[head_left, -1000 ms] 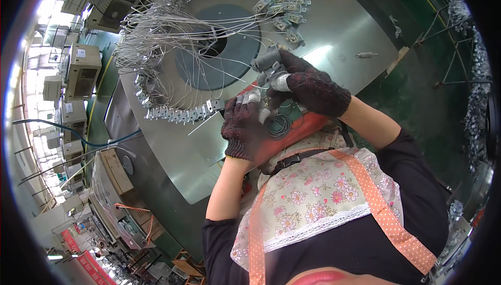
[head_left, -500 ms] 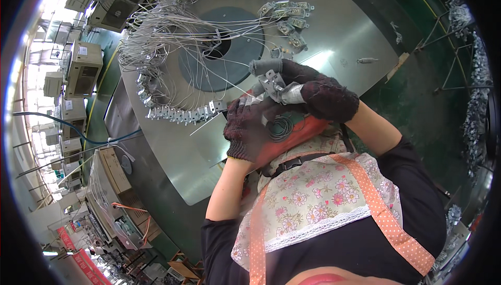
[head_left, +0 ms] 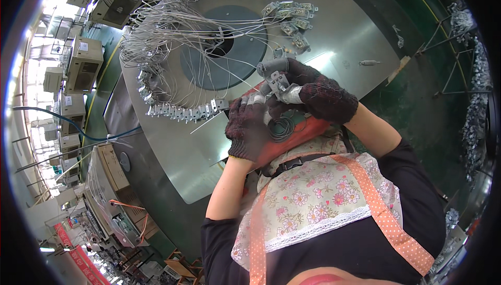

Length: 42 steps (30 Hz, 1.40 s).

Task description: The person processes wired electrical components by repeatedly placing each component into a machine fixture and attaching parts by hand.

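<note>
In dark knitted gloves with grey tape round several fingertips, both hands meet over the near edge of the metal table [head_left: 360,40]. My right hand [head_left: 329,97] pinches a small silver metal bracket [head_left: 277,81] between thumb and taped forefinger. My left hand [head_left: 246,126] is closed, its taped fingertips against the bracket's left side; what lies between them is too small to make out. Below the bracket, between the hands, hangs a coil of thin grey wire [head_left: 281,129]. A red surface shows behind the coil, above the flowered apron [head_left: 313,191].
A tangle of thin pale wires [head_left: 167,34] lies across a grey disc [head_left: 240,66] on the table. Metal brackets [head_left: 190,113] line the near-left side; more brackets [head_left: 292,16] cluster beyond my hands. A small metal piece [head_left: 369,63] lies at the right.
The bracket and my right fingers have shifted slightly to the right. My left fingertips have moved a little right along with them; the wire coil still hangs between the hands.
</note>
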Each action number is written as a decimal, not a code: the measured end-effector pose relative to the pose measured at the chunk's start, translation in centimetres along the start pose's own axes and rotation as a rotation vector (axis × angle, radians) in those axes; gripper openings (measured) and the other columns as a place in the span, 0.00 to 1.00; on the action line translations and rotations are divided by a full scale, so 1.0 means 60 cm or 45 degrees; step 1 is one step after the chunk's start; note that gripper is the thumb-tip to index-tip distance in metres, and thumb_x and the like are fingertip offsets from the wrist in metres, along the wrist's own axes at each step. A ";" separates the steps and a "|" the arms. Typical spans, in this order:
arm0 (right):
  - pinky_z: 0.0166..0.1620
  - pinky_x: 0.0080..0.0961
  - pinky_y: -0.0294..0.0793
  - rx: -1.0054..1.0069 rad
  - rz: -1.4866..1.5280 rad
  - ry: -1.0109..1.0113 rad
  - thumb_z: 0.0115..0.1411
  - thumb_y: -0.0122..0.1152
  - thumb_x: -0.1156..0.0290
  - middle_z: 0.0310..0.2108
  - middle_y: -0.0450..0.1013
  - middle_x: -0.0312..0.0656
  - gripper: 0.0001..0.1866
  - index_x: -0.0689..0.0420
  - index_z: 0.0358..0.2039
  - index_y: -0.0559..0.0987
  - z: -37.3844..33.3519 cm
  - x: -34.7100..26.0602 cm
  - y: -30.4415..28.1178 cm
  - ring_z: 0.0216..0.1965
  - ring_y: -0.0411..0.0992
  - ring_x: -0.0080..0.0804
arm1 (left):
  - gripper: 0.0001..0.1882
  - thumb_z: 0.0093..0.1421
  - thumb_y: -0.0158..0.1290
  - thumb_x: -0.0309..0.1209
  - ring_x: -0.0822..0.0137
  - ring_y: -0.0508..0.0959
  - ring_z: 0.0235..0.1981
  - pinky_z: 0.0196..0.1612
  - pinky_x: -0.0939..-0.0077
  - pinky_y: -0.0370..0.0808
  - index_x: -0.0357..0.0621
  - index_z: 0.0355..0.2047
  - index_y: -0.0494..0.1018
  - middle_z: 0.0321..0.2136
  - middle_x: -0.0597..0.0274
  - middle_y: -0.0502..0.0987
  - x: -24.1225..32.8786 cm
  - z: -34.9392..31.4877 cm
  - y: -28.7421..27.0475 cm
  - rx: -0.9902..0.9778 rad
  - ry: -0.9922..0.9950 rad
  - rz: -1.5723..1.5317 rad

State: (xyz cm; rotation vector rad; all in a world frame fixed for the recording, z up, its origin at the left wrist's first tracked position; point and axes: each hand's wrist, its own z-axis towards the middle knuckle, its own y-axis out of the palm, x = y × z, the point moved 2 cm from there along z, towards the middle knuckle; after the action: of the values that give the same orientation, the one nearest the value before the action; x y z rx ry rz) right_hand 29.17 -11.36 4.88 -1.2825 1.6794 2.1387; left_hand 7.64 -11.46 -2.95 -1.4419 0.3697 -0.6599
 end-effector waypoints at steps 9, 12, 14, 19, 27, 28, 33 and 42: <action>0.45 0.30 0.82 0.313 -0.310 -0.106 0.64 0.65 0.71 0.48 0.75 0.44 0.36 0.51 0.70 0.63 -0.007 -0.031 -0.052 0.41 0.79 0.32 | 0.27 0.60 0.58 0.42 0.45 0.77 0.53 0.62 0.51 0.70 0.43 0.57 0.74 0.47 0.47 0.80 0.008 0.010 -0.019 0.138 -0.136 -0.124; 0.49 0.35 0.80 0.905 -1.668 -0.291 0.64 0.65 0.69 0.51 0.76 0.49 0.29 0.55 0.65 0.70 -0.036 -0.057 -0.169 0.48 0.78 0.41 | 0.29 0.62 0.59 0.42 0.46 0.79 0.52 0.59 0.54 0.73 0.40 0.60 0.72 0.48 0.45 0.80 0.022 0.025 -0.062 0.043 -0.242 -0.285; 0.51 0.40 0.78 0.921 -2.518 -0.637 0.60 0.68 0.68 0.51 0.75 0.51 0.28 0.57 0.60 0.73 -0.030 -0.062 -0.176 0.50 0.75 0.50 | 0.30 0.63 0.59 0.41 0.46 0.79 0.52 0.58 0.56 0.75 0.39 0.61 0.71 0.49 0.44 0.80 0.017 0.021 -0.065 -0.036 -0.398 -0.400; 0.53 0.42 0.76 0.435 -2.648 -0.708 0.55 0.68 0.72 0.46 0.77 0.50 0.22 0.58 0.52 0.79 -0.008 -0.004 -0.066 0.49 0.75 0.51 | 0.31 0.62 0.63 0.34 0.46 0.82 0.39 0.45 0.57 0.78 0.37 0.62 0.69 0.43 0.45 0.81 -0.061 -0.001 -0.058 0.826 -0.454 -0.614; 0.46 0.41 0.76 -0.295 -2.853 -0.087 0.58 0.58 0.64 0.42 0.77 0.45 0.20 0.54 0.51 0.79 0.073 0.107 -0.011 0.47 0.75 0.42 | 0.29 0.65 0.59 0.43 0.43 0.80 0.50 0.52 0.54 0.77 0.39 0.61 0.72 0.50 0.42 0.79 -0.091 -0.028 -0.088 0.499 -0.633 -0.185; 0.46 0.42 0.76 -0.323 -2.898 -0.107 0.58 0.58 0.65 0.41 0.77 0.44 0.18 0.53 0.48 0.79 0.077 0.108 -0.010 0.47 0.76 0.43 | 0.29 0.65 0.59 0.45 0.42 0.80 0.49 0.52 0.54 0.77 0.39 0.60 0.73 0.49 0.42 0.79 -0.091 -0.027 -0.085 0.472 -0.611 -0.155; 0.45 0.44 0.77 -0.433 -2.811 -0.128 0.54 0.62 0.65 0.37 0.77 0.43 0.16 0.50 0.45 0.79 0.084 0.091 -0.013 0.43 0.77 0.45 | 0.25 0.63 0.60 0.42 0.44 0.79 0.51 0.57 0.53 0.73 0.38 0.55 0.75 0.50 0.43 0.80 -0.090 -0.027 -0.083 0.506 -0.597 -0.170; 0.42 0.47 0.75 -0.520 -2.806 -0.158 0.49 0.67 0.67 0.36 0.75 0.44 0.18 0.49 0.43 0.79 0.099 0.085 -0.014 0.42 0.77 0.47 | 0.26 0.61 0.62 0.42 0.46 0.77 0.55 0.59 0.51 0.72 0.40 0.54 0.75 0.54 0.44 0.78 -0.097 -0.030 -0.073 0.528 -0.517 -0.176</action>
State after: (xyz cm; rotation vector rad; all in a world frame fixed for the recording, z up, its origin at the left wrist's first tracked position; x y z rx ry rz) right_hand 23.29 -7.93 0.92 -1.5051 -0.5865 0.8311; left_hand 1.22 -9.29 0.27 -1.1697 -0.1795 -0.5004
